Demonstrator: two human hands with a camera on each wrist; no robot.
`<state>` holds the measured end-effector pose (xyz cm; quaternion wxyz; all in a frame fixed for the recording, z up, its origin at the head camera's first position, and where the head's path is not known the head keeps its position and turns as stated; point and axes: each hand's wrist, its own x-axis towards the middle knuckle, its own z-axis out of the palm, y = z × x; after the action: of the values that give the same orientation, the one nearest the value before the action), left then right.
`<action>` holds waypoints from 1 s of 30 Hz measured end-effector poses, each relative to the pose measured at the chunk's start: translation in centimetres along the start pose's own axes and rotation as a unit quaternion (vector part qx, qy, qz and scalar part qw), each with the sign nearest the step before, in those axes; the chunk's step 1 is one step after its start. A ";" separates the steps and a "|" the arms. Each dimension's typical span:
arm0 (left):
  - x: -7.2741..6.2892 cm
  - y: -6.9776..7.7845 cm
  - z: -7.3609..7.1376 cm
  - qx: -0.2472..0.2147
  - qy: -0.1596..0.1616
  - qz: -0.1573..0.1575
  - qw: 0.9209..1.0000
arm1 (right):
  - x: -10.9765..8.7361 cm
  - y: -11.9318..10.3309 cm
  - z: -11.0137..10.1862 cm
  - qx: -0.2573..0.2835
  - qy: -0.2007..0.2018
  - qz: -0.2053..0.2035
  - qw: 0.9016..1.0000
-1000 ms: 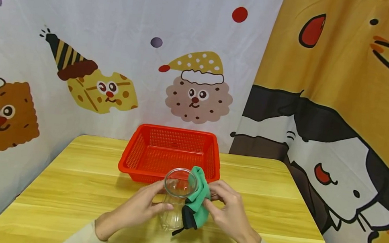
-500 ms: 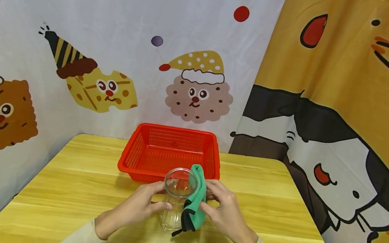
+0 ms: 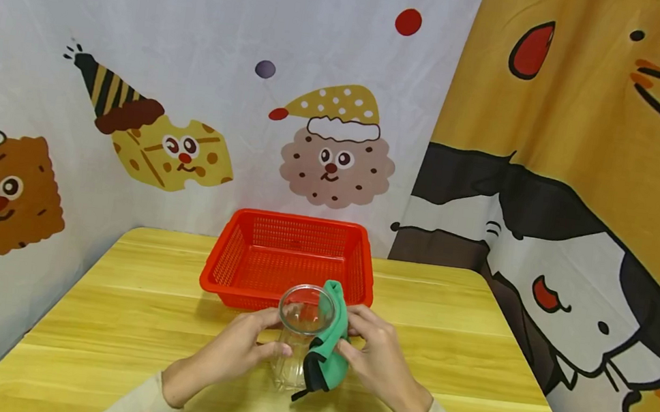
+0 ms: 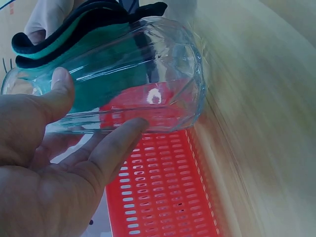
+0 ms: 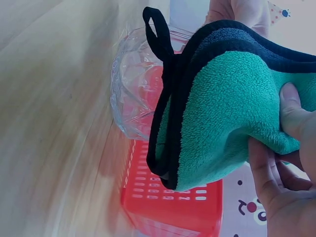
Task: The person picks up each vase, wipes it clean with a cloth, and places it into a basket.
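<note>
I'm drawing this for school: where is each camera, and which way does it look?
Head: worn on the head, looking forward and down; left hand, right hand and sleeves show.
Left wrist: worn there, facing the glass jar; both hands show.
Right wrist: worn there, facing the green cloth; both hands show.
The two wrist views share the red basket.

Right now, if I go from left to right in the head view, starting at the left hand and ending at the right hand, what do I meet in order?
Left hand, clear glass jar, green towel with black edging, right hand.
</note>
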<state>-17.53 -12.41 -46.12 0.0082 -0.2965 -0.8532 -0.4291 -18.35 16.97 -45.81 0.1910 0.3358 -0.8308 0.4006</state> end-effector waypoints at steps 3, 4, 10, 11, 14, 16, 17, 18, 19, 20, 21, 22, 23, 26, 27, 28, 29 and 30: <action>0.0 0.0 0.0 0.003 -0.001 -0.003 1.000 | 0.0 0.1 0.1 -0.001 -0.008 -0.002 1.000; 0.0 0.1 0.0 0.004 -0.001 -0.004 1.000 | 0.0 0.1 0.1 -0.003 -0.012 -0.003 1.000; 0.0 0.1 0.1 0.003 -0.002 -0.001 1.000 | 0.0 0.2 0.1 -0.016 -0.036 -0.011 0.999; 0.0 0.1 0.1 0.002 -0.001 0.001 1.000 | 0.0 0.2 0.1 -0.019 -0.041 -0.013 0.999; 0.0 0.0 0.1 0.003 0.001 0.003 1.000 | 0.1 0.2 0.0 -0.032 -0.055 -0.021 0.998; 0.0 0.0 0.1 0.005 0.003 0.004 1.000 | 0.1 0.2 0.0 -0.043 -0.063 -0.026 0.997; 0.0 -0.1 0.1 0.007 0.004 0.004 1.000 | 0.1 0.2 0.0 -0.050 -0.068 -0.028 0.996; 0.0 -0.1 0.1 0.009 0.005 0.003 1.000 | 0.1 0.2 0.0 -0.056 -0.071 -0.029 0.996; 0.0 -0.2 0.1 0.010 0.005 0.003 1.000 | 0.1 0.2 0.0 -0.060 -0.074 -0.030 0.995; 0.0 -0.2 0.1 0.011 0.005 0.003 1.000 | 0.1 0.2 0.0 -0.066 -0.076 -0.032 0.994; 0.0 -0.2 0.1 0.012 0.005 0.003 1.000 | 0.0 0.2 0.0 -0.070 -0.078 -0.033 0.994; -0.1 -0.2 0.2 0.012 0.005 0.002 1.000 | 0.0 0.3 0.0 -0.074 -0.080 -0.036 0.993; -0.1 -0.3 0.2 0.012 0.006 0.003 1.000 | -0.1 0.3 0.1 -0.076 -0.082 -0.038 0.993; -0.1 -0.3 0.2 0.010 0.007 0.006 1.000 | -0.2 0.5 0.1 -0.079 -0.085 -0.045 0.992; -0.1 -0.3 0.2 0.010 0.007 0.006 1.000 | -0.3 0.6 0.2 -0.081 -0.086 -0.047 0.992; -0.1 -0.3 0.2 0.008 0.007 0.006 1.000 | -0.4 0.7 0.2 -0.084 -0.087 -0.050 0.991; -0.1 -0.3 0.2 0.008 0.006 0.006 1.000 | -0.4 0.8 0.2 -0.088 -0.089 -0.051 0.991; -0.1 -0.3 0.2 0.005 0.005 0.005 1.000 | -0.5 0.9 0.2 -0.092 -0.090 -0.053 0.990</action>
<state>-17.59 -12.46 -46.46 0.0164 -0.2986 -0.8539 -0.4259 -18.61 17.38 -46.73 0.1660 0.3950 -0.8592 0.2797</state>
